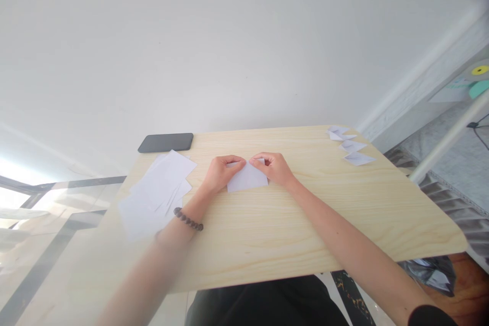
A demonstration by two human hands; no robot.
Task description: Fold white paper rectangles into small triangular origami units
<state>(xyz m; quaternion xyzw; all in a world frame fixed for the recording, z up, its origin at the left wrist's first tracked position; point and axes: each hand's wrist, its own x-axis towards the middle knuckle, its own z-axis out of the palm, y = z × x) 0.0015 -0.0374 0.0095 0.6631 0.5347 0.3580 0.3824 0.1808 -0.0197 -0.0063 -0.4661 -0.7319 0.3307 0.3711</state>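
Note:
A folded sheet of white paper point(247, 179) lies on the wooden table in front of me. Its far edge is pinched by both hands. My left hand point(222, 172), with a dark bead bracelet on the wrist, holds the upper left part between thumb and fingers. Close beside it, my right hand point(275, 167) grips the upper right part the same way. The two thumbs nearly meet at the middle of that edge. Left of my left hand is a loose pile of white paper sheets point(164, 178).
A dark phone point(165, 142) lies at the table's back left. Several folded paper pieces point(359, 158) sit in a row at the back right. The pale wooden table point(244, 244) stands against a white wall. A dark plastic bag point(433, 274) is on the floor at right.

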